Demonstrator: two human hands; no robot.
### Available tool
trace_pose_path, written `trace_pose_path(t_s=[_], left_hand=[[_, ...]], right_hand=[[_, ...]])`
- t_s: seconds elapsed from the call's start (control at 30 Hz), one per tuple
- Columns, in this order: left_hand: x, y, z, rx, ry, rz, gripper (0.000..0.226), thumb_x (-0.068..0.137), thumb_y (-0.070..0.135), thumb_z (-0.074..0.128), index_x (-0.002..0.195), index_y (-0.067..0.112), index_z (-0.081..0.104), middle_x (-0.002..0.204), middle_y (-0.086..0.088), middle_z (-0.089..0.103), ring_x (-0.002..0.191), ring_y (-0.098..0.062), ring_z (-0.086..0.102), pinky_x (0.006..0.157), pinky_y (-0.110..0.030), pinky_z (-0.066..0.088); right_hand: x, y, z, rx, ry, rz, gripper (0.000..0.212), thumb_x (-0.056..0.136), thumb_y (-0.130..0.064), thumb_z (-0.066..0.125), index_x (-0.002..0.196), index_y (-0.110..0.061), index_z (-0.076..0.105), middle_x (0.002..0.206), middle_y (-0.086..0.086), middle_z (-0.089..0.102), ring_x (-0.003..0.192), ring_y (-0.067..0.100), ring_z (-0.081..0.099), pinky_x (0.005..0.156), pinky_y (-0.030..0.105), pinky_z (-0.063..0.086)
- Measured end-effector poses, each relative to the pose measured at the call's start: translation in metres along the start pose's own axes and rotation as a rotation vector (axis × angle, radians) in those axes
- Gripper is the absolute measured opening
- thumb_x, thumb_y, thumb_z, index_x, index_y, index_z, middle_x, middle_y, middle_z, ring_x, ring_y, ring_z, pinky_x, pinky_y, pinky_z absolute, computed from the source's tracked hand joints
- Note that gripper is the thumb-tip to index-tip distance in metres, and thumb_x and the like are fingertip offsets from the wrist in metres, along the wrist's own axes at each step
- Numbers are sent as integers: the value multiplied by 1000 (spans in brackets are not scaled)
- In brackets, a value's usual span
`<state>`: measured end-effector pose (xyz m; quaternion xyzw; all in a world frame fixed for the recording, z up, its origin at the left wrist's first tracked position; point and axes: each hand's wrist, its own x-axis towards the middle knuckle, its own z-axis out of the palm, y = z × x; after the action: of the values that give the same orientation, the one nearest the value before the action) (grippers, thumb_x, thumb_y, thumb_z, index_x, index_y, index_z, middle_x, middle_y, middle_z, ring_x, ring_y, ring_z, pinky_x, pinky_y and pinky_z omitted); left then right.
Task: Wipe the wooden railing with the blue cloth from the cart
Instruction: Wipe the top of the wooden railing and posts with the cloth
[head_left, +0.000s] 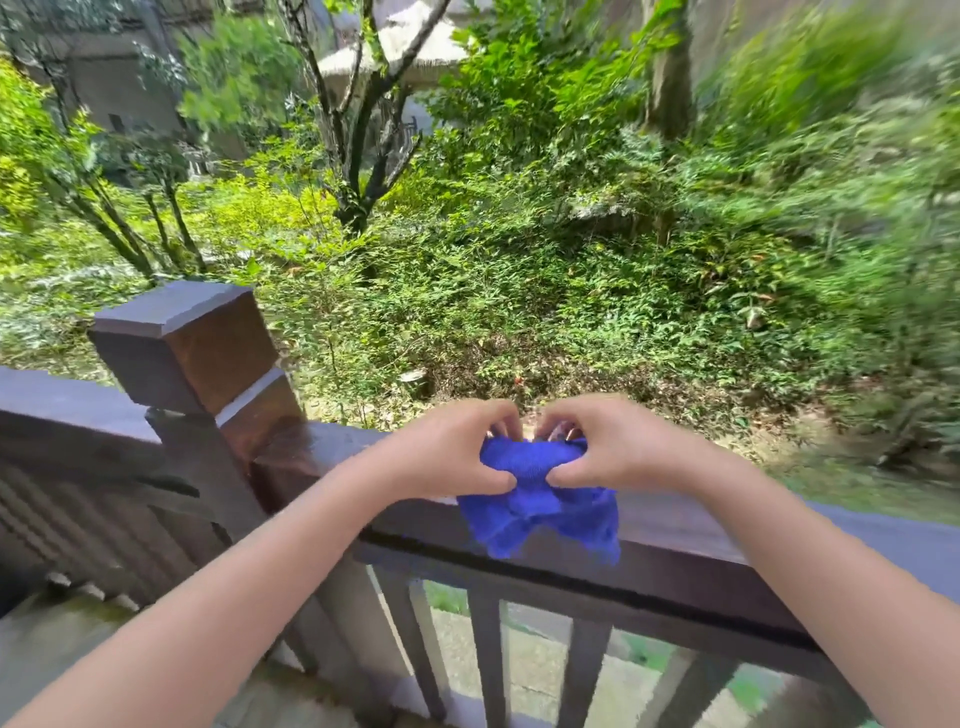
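Observation:
The blue cloth (545, 506) is bunched up over the top of the dark wooden railing (691, 540), its lower edge hanging over the near side of the rail. My left hand (449, 452) grips the cloth's left part with thumb and fingers. My right hand (610, 447) grips its right part the same way. Both hands meet above the rail, fingertips almost touching. The cart is not in view.
A square wooden post (192, 348) rises at the left where the railing turns a corner. Vertical balusters (488, 654) run below the rail. Beyond the railing lie dense green bushes and trees (358, 156) on a slope.

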<state>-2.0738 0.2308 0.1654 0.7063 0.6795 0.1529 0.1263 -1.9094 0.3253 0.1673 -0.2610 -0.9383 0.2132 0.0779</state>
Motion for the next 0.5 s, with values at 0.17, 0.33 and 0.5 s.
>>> trace_pose_path(t_s=[0.17,0.33,0.5], left_hand=[[27,83,14,-7,-65,162,32,66,24,63,96,30,52,96,5,62,87,-19,59,78,-40,52],[48,190,42,4,-153,340,31,65,26,59,94,35,52,95,9,61,87,-18,61,73,-37,54],[56,318,101,-17,-209,561,29,69,24,62,95,36,54,87,18,59,84,-10,60,73,-25,50]], right_hand=[[-84,35,-41,22,86,135,24,65,-28,72,87,-29,63,81,-13,61,76,5,58,66,18,47],[-198,69,-76,-2,191,292,21,65,-29,71,84,-32,61,82,-12,62,75,0,56,66,18,46],[-342,105,-99,-110,280,487,27,67,-27,68,93,-25,63,87,-6,62,80,13,56,68,24,43]])
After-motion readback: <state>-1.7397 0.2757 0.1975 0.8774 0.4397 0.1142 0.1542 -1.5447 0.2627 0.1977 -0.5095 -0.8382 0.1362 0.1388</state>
